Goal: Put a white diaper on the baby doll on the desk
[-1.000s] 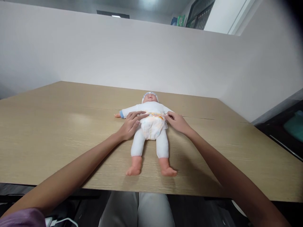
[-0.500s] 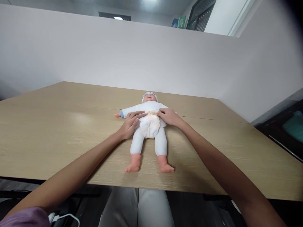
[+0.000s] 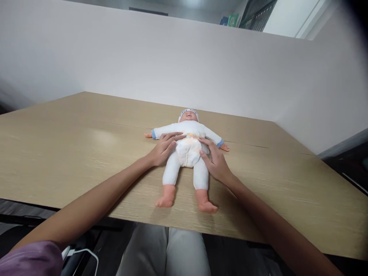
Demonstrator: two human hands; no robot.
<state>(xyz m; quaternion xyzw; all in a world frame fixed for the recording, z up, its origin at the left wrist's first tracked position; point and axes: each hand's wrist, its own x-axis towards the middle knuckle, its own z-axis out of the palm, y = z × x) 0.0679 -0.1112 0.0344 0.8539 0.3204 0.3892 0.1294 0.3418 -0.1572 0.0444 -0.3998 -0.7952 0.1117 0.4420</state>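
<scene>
A baby doll (image 3: 189, 126) in a white outfit with blue cuffs lies on its back, head away from me and bare feet toward me. Round its hips sits a white diaper (image 3: 188, 152) with a yellow and orange patterned waistband. My left hand (image 3: 164, 148) rests against the left side of the waist, fingers stretched out over the band. On the other side, my right hand (image 3: 216, 159) touches the diaper's right edge with its fingers apart. Neither hand grips anything that I can see.
The doll lies on a wooden table (image 3: 115, 161) near its front edge. Behind the table rises a pale partition wall (image 3: 178, 65). A dark object (image 3: 349, 161) stands at the right edge. Below are my legs (image 3: 166, 249) and a white cable (image 3: 89, 253).
My right hand has moved down from the waistband to the diaper's side, and its fingers have spread. The doll's right-side arm now shows. The view has shifted slightly.
</scene>
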